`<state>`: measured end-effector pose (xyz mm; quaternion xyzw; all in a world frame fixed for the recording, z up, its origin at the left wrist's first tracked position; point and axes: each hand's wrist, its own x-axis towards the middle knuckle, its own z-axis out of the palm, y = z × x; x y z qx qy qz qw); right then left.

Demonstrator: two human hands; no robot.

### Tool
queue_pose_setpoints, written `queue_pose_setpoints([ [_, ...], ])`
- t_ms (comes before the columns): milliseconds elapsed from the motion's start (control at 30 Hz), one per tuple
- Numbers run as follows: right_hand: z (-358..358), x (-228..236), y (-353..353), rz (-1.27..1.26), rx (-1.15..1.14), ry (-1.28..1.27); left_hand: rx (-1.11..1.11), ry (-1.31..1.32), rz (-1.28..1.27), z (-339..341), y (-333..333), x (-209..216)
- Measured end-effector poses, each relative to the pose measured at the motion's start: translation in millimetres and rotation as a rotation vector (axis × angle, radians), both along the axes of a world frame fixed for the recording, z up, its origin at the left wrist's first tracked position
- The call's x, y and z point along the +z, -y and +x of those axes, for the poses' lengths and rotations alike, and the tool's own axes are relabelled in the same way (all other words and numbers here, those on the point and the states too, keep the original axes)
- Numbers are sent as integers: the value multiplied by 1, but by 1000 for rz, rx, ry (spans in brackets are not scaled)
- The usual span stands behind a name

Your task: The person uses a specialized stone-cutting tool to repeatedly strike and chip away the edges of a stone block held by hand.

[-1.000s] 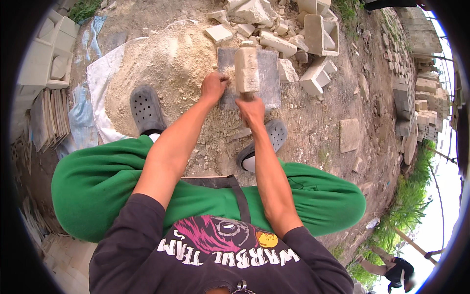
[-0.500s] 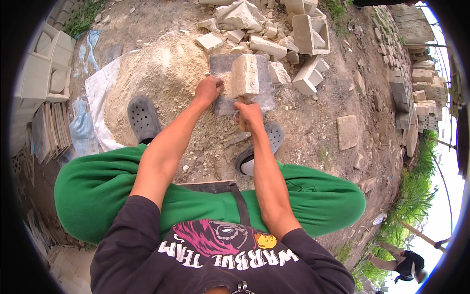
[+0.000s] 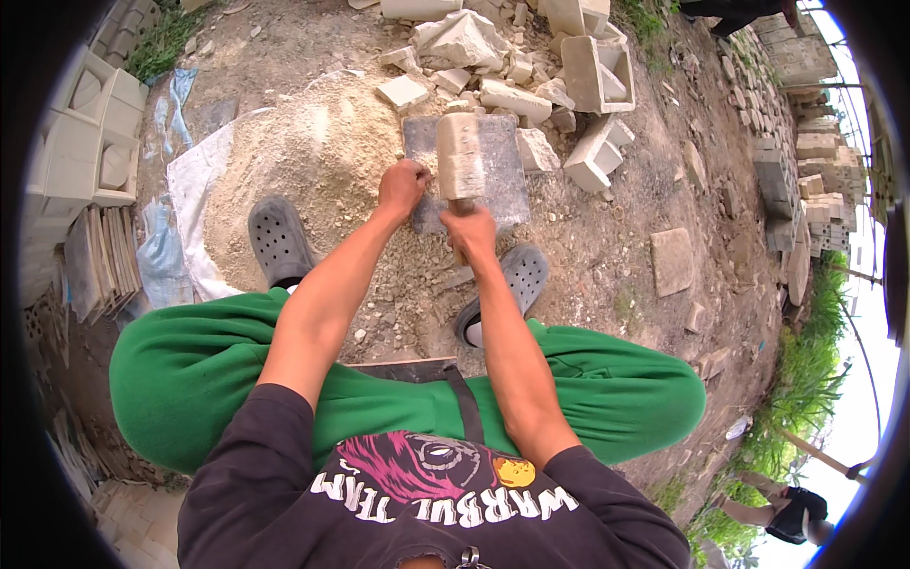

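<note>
My right hand (image 3: pixel 471 232) is wrapped round the short handle of a mallet. The mallet's pale, dusty block-shaped head (image 3: pixel 461 156) covers the middle of a flat grey slab (image 3: pixel 507 175) on the ground. At the slab's left edge my left hand (image 3: pixel 404 187) is closed, its fingertips turned toward the slab. Whatever those fingers may hold is hidden. Pale dust and crumbs lie on the slab, and I cannot tell whether the mallet head touches it.
A heap of pale crushed grit (image 3: pixel 303 161) spreads over a white sheet (image 3: pixel 194 180) at left. Broken pale blocks (image 3: pixel 464 40) lie beyond the slab. Grey clogs (image 3: pixel 281 237) are on my feet, either side. Another person (image 3: pixel 791 512) shows at the lower right.
The mallet head has swung slightly left over the slab, showing more of the slab's right side. My right hand has shifted a little left and nearer, while my left hand stays by the slab's edge.
</note>
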<state>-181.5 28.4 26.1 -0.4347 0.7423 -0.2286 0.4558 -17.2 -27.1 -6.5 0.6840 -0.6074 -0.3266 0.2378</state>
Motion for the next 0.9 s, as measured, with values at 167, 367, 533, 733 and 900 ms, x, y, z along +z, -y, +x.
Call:
queue_pose_setpoints([
  [167,8,26,-5,71,52,-21,-36,-2,-188,5,-8,-10],
  [367,7,1,4,-160,22,-11,34,11,-113,-2,-12,-4],
  [533,17,0,-5,-157,-7,-51,42,38,-125,0,-15,-3],
  [733,8,1,-4,-46,93,-21,155,-27,24,-6,-17,12],
  [900,12,38,8,-63,-16,-2,181,38,-31,5,-25,11],
])
